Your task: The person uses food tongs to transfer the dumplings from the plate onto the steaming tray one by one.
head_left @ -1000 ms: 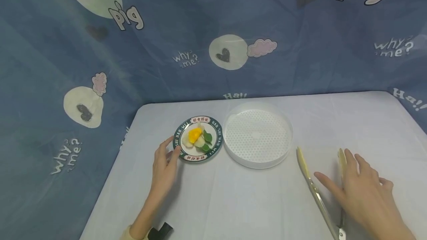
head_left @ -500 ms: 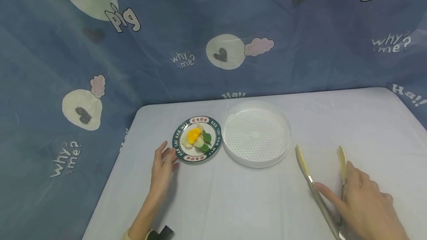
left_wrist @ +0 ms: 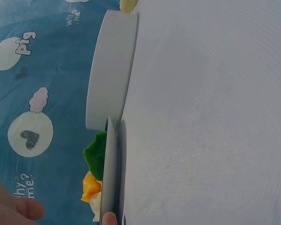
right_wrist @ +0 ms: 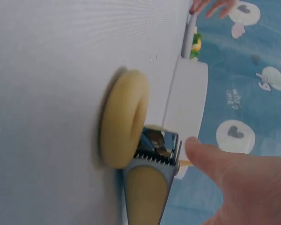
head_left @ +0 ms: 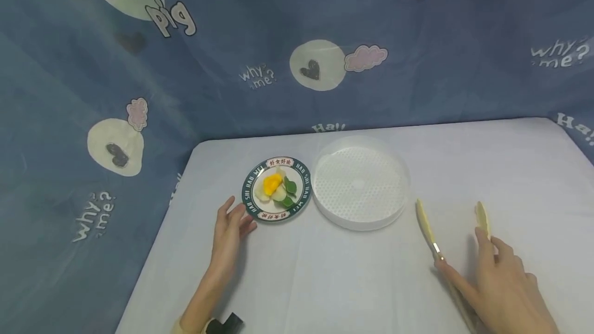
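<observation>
We can pass between the left hand (head_left: 229, 230) and the tongs (head_left: 426, 223); plate (head_left: 249, 189) and round tray (head_left: 361, 202) block our way to the tabletop's (head_left: 339, 282) far edge.

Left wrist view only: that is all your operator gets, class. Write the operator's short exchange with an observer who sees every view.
Operator: I see just the outer wall of the white, round plastic container. What is its floor like?
Observer: White, with a pattern of small dots all over it.
Operator: What is the person's right hand nearest to?
Observer: A pair of silver metal tongs with long yellow tips.
</observation>
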`<state>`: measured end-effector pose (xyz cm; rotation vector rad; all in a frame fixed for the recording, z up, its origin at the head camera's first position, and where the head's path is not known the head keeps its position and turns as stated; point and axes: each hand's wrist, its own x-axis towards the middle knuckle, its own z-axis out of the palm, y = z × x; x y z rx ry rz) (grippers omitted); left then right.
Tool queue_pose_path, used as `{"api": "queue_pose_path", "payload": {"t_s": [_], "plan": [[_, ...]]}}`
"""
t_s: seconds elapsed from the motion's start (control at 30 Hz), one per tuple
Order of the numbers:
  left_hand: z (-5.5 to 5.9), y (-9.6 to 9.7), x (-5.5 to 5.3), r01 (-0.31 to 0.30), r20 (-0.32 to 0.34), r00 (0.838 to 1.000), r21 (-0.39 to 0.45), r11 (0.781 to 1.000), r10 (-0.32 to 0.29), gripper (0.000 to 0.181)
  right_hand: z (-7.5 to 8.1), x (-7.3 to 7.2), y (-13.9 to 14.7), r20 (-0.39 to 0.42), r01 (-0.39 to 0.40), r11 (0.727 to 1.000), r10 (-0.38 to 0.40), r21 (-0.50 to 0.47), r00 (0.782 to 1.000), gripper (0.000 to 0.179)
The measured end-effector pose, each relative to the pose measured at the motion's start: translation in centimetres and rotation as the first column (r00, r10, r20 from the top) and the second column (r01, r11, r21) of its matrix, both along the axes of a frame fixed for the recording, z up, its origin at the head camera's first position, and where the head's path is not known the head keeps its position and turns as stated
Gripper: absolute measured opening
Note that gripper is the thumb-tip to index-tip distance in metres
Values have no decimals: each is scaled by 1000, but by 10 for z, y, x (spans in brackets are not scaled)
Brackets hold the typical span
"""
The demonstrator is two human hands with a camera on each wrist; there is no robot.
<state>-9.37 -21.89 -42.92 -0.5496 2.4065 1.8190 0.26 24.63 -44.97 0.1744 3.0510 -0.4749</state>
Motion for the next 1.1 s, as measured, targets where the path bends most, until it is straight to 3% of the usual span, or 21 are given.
{"api": "queue_pose_path", "payload": {"t_s": [0.1,0.3,0.47,0.73,0.97,1.1], "plan": [[-1,0,6,-2,16,1000,-11,1000,2,71,0,7,-3,-7,-19,999,19,-29,1000,109],[1,3,0,-12,4,1000,-12,1000,12,70,1,5,-10,31,-25,999,24,24,999,122],[0,2,1,-11,-4,1000,-3,1000,11,70,-6,5,-10,-92,-41,997,47,69,995,122],[0,0,2,-12,-2,1000,25,1000,12,71,-8,-2,-3,-22,-23,1000,23,10,999,127],[-1,-1,3,-14,-6,1000,58,998,15,71,-15,5,-5,-164,-18,998,8,-58,986,131],[-2,-1,3,-13,-3,1000,63,998,13,71,-15,4,-5,-135,9,997,-19,-75,991,137]]}}
